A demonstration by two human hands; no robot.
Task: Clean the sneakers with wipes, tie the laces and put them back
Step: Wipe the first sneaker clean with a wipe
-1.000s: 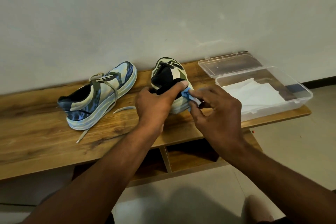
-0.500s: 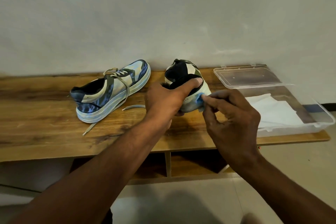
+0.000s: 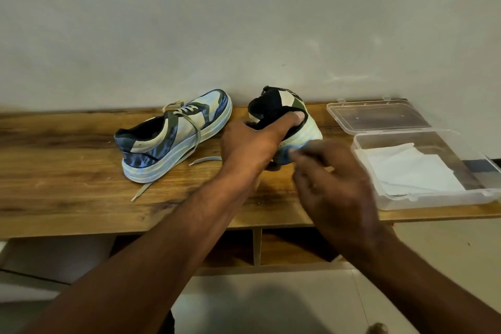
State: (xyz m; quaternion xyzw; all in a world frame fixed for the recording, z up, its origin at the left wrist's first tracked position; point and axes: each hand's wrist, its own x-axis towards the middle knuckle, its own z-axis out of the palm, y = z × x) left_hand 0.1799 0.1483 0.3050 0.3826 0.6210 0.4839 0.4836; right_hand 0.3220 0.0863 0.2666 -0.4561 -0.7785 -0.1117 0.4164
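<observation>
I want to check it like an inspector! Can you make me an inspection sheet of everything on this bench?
Surface: wooden bench, open compartments beneath.
Job's things: held sneaker, heel toward the camera; blue wipe against its heel, blurred; other sneaker resting on the bench, laces untied; clear plastic box, lid open, white wipes inside.
Clutter: nothing seen.
Hands: left hand grips the held sneaker's collar; right hand at the wipe, motion-blurred, fingers unclear.
Cables: nothing seen.
Surroundings: plain wall, tiled floor.

Grainy wooden bench [image 3: 67, 171], clear glossy plastic box [image 3: 474, 171], matt wall [image 3: 244, 22].
</observation>
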